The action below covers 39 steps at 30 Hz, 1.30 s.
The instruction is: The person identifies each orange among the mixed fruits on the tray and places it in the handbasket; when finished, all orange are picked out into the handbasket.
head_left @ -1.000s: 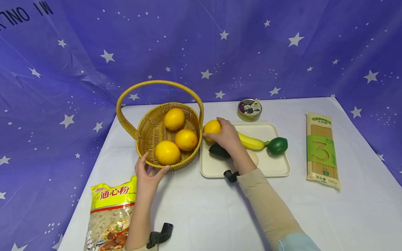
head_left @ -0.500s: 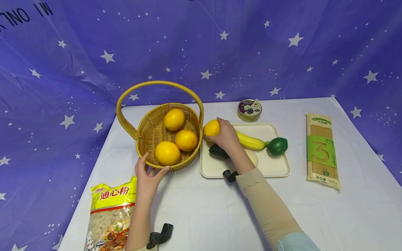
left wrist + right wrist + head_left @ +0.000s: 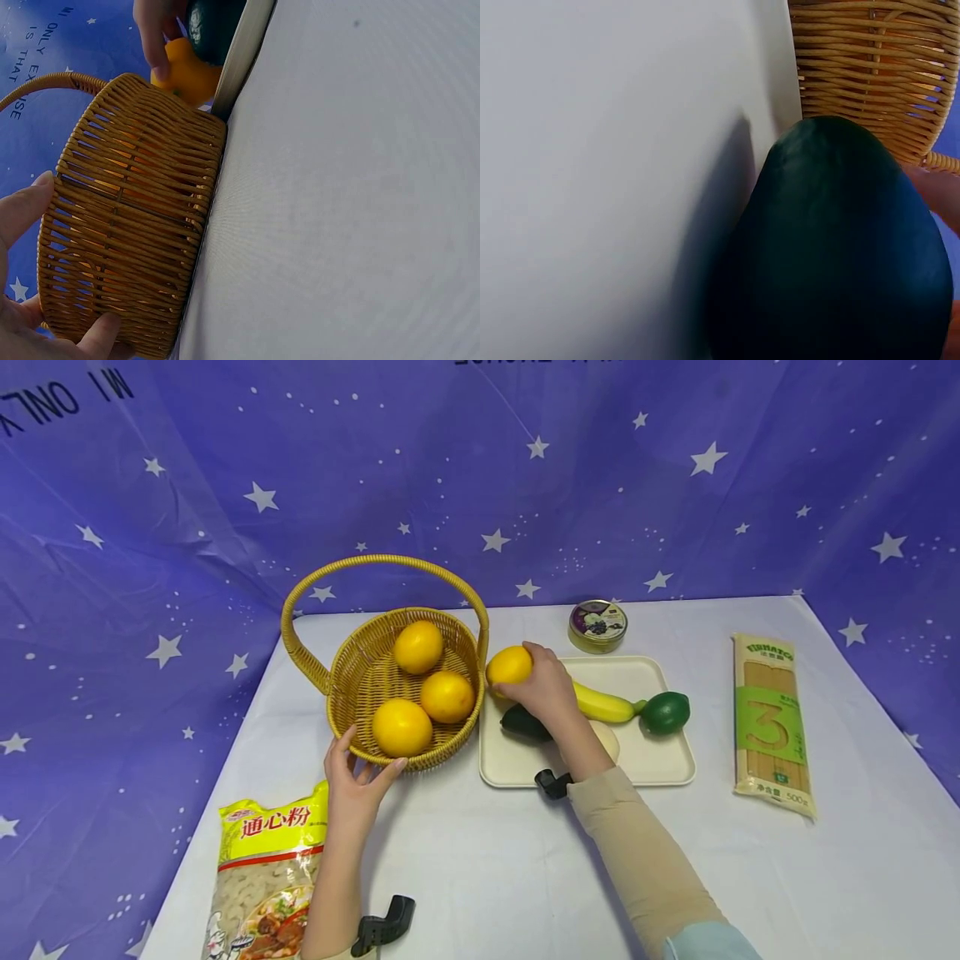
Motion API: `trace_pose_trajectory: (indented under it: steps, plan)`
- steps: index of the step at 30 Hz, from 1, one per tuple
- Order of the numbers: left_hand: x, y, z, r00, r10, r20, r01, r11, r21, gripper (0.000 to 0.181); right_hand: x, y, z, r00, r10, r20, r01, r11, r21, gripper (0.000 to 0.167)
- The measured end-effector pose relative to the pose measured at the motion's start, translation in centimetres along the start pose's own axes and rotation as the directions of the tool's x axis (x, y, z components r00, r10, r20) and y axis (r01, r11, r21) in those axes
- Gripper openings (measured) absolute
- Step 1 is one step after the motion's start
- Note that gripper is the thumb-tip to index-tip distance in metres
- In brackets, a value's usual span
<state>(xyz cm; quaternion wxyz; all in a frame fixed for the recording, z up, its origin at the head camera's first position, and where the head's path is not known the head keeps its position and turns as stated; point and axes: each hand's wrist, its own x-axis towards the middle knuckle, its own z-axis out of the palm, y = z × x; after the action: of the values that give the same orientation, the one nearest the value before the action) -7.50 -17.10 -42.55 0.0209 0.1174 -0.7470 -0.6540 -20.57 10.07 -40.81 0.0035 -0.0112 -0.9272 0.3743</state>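
Note:
In the head view my left hand (image 3: pixel 354 789) holds the near rim of a wicker basket (image 3: pixel 341 693) with an arched handle. Three oranges (image 3: pixel 402 727) lie inside it. Just right of the basket, my right hand (image 3: pixel 546 689) grips another orange (image 3: pixel 509 666) at the far left corner of a cream tray (image 3: pixel 498 768). Whether that orange touches the tray I cannot tell. Beneath the right hand lies a dark green avocado-like fruit (image 3: pixel 522 724), which looms large in the right wrist view. The left wrist view shows my left thumb and fingers at the basket's wall (image 3: pixel 127 210).
Also on the tray are a banana (image 3: pixel 603 703), a green lime-like fruit (image 3: pixel 665 713) and a pale round thing (image 3: pixel 604 741), partly covered by the right arm. Behind stands a round tin (image 3: pixel 597 625). A noodle packet (image 3: pixel 771 722) lies far right, a macaroni bag (image 3: pixel 270 868) front left.
Both hands keep nearly the same places, the left at the basket rim and the right around the orange. The head view has shifted very slightly.

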Motion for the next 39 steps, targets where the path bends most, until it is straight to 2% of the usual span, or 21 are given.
trace_pose_trajectory:
  steps: [11,21,24,29,39]
  plan:
    - [0.0,0.1,-0.1,1.000,-0.002,-0.004,0.002,1.000,-0.004,0.089,-2.3,-1.4,-2.9,0.995,-0.043,-0.087,0.052,0.994,0.100,0.090]
    - [0.0,0.1,-0.1,1.000,-0.004,-0.012,0.004,1.000,-0.002,0.089,-5.1,-3.3,-4.7,0.989,-0.109,-0.104,0.120,0.987,0.106,0.089]
    - [0.0,0.1,-0.1,1.000,0.001,-0.012,-0.001,1.000,-0.007,0.089,-5.9,-4.2,-4.7,0.986,-0.143,-0.087,0.155,0.974,0.167,0.089]
    - [0.1,0.1,-0.1,1.000,0.015,0.001,-0.015,1.000,0.001,0.089,-6.5,-5.5,-3.4,0.980,-0.197,-0.035,0.199,0.942,0.270,0.087]
    - [0.2,-0.3,0.0,0.999,0.034,-0.009,-0.034,0.999,-0.008,0.088,-4.8,-8.1,1.6,0.952,-0.306,0.026,0.292,0.928,0.233,0.087]
